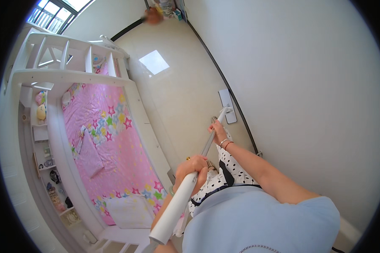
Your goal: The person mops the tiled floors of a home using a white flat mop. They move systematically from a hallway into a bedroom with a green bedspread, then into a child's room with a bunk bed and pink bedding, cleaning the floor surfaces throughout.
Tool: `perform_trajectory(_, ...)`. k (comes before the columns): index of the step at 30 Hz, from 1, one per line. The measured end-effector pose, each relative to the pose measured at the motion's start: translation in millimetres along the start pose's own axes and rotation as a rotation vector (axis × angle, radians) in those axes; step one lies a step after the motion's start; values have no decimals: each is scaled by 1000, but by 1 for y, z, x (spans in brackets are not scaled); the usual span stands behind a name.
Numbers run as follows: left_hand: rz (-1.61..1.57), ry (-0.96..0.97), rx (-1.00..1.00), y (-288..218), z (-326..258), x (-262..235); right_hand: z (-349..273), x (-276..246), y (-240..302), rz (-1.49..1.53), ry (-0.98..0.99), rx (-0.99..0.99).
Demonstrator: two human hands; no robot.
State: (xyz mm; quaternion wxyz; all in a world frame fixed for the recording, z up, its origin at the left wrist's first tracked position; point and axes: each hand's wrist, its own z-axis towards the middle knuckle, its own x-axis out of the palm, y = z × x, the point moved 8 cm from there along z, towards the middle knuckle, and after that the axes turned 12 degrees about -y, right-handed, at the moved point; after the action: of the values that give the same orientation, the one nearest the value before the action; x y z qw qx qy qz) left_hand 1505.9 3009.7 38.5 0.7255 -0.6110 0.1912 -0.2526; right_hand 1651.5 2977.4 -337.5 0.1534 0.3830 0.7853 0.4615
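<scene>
I hold a flat mop with a thick white upper handle and a thinner grey pole, slanting away from my body. My left hand is closed round the pole where the white part ends. Farther down, my right hand grips the pole, bracelets on its wrist. The mop's rectangular white and grey head lies flat on the floor, close along the right wall's dark baseboard.
Shiny beige floor tiles stretch ahead. On the left stands a white bunk bed with a pink star-patterned sheet and shelves of toys behind. A plain wall rises at the right. A blurred reddish-brown object is at the far end.
</scene>
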Motion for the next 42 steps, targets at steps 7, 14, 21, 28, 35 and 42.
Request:
perform_trajectory(7,57,-37,81,13,133,34,147,6,64,-295,50,-188)
perform_trajectory(14,97,-95,94,29,233,40,237,48,135,-601,174,-463)
perform_trajectory(21,180,-162,143,60,323,9,301,116,220,-796,213,-658)
perform_trajectory(28,154,-184,207,102,445,-40,418,183,271,-654,224,-630)
perform_trajectory(35,128,-96,258,134,594,-86,560,238,311,-452,189,-655)
perform_trajectory(42,107,-36,236,147,695,-145,626,302,327,-9,121,133)
